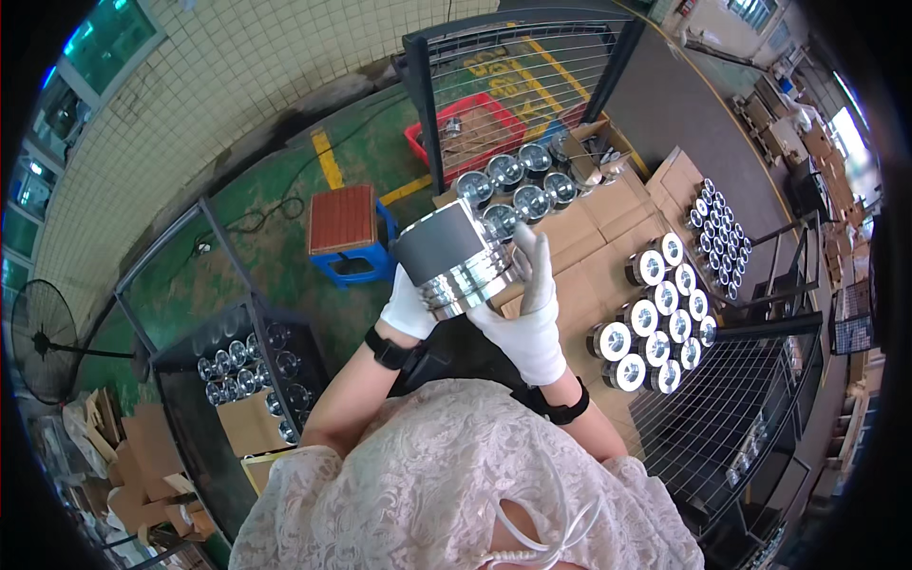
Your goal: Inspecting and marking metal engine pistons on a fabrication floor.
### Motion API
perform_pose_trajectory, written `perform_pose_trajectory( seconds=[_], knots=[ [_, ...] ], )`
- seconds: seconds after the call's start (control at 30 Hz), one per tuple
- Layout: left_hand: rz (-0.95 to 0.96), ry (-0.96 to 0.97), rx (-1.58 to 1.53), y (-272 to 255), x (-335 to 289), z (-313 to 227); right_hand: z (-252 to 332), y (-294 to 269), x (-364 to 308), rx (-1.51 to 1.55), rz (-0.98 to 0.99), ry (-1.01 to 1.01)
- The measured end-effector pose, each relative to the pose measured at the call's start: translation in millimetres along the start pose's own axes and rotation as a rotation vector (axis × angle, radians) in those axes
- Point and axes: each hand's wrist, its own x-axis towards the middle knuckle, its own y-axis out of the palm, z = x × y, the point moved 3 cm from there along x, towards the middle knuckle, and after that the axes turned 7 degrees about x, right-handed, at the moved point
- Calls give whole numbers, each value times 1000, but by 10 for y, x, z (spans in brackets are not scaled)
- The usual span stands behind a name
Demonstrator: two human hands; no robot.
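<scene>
A large engine piston (pixel 446 256) with a dark grey skirt and shiny ring grooves is tilted in front of my chest, between both hands. My left hand (pixel 408 306), in a white glove, supports it from the lower left; its fingers are mostly hidden behind the metal. At the grooved end, my right hand (pixel 527 318) has its thumb against the lower edge and its smudged fingers along the right side. Just beyond the piston, several shiny pistons (pixel 532 201) stand in rows on a cardboard-covered surface (pixel 579 237).
More pistons (pixel 655 318) stand grouped at the right, near a wire-mesh panel (pixel 722 399). An open carton (pixel 603 157) holds metal parts. Left are a blue stool (pixel 347 233), a dark-framed cart (pixel 190 380) with pistons, and a fan (pixel 43 337). A red tray (pixel 475 138) lies beyond the mesh.
</scene>
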Motion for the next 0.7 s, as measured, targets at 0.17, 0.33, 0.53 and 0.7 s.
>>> perform_pose_trajectory(
  seconds=[0.17, 0.33, 0.53, 0.7],
  knots=[
    [-71, 361, 529, 505, -184, 24, -311, -67, -133, 1334, -144, 856],
    [129, 562, 1347, 811, -352, 257, -570, -574, -210, 1438, -323, 966],
    [423, 598, 1481, 919, -218, 605, -594, -1030, -465, 1568, -253, 999],
    [244, 500, 1502, 907, -88, 901, -711, -1442, -482, 740, -93, 1011]
  ],
)
